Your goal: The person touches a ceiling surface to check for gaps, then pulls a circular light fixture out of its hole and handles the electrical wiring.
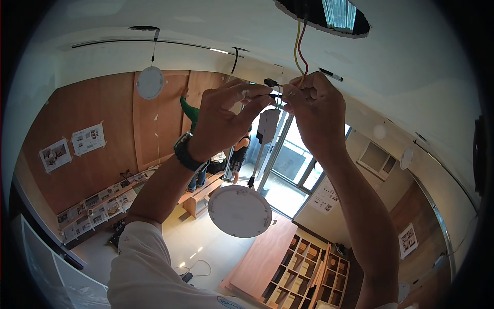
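Both my hands are raised close together under a ragged hole (355,28) in the ceiling. A yellow wire (297,49) and a red wire (303,44) come down from it into my right hand (320,110), whose fingers are curled and pinching. My left hand (226,116), with a dark watch (184,152) on its wrist, pinches a thin black wire end (275,96) that reaches toward the right fingertips. Below them hangs a white driver box (268,125), with a round white light panel (241,211) dangling beneath on its cord. The exact joint between the wires is hidden by my fingers.
Another round light (150,82) hangs from the ceiling at left. Two people stand by the wood-panelled wall; one wears a green sleeve (190,112). Below are a wooden board (262,252) and a cubbyhole shelf (298,268). Glass doors (288,165) are behind.
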The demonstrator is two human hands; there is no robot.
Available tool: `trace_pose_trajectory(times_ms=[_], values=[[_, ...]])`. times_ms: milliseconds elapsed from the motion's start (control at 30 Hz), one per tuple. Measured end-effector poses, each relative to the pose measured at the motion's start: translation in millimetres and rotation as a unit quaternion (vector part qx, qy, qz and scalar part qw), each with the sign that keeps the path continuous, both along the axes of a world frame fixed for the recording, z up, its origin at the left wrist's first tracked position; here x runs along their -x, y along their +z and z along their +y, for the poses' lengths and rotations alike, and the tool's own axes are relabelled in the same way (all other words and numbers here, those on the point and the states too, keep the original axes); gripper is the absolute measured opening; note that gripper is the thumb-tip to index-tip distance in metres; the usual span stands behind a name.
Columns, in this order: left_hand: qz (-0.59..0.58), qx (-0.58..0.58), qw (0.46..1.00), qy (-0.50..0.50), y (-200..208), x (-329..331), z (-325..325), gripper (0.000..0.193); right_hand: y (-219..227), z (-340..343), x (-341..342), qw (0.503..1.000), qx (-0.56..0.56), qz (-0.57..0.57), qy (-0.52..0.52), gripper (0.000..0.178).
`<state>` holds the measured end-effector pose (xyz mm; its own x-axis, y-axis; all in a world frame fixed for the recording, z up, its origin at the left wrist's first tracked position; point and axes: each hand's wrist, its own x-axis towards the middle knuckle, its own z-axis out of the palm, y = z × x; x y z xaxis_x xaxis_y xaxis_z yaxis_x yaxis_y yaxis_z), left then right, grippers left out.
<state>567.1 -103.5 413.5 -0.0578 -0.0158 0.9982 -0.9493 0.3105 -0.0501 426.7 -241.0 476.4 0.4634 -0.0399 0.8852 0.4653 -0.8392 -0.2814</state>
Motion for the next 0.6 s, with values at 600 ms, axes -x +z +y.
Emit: trace_pose_trajectory(times_ms=[600], values=[[-0.096,0.08,0.987,0.101,7.4,-24.6,-10.5,0.037,2.3,0.6,1.3,0.999,-0.036,0.024,0.029,0.018]])
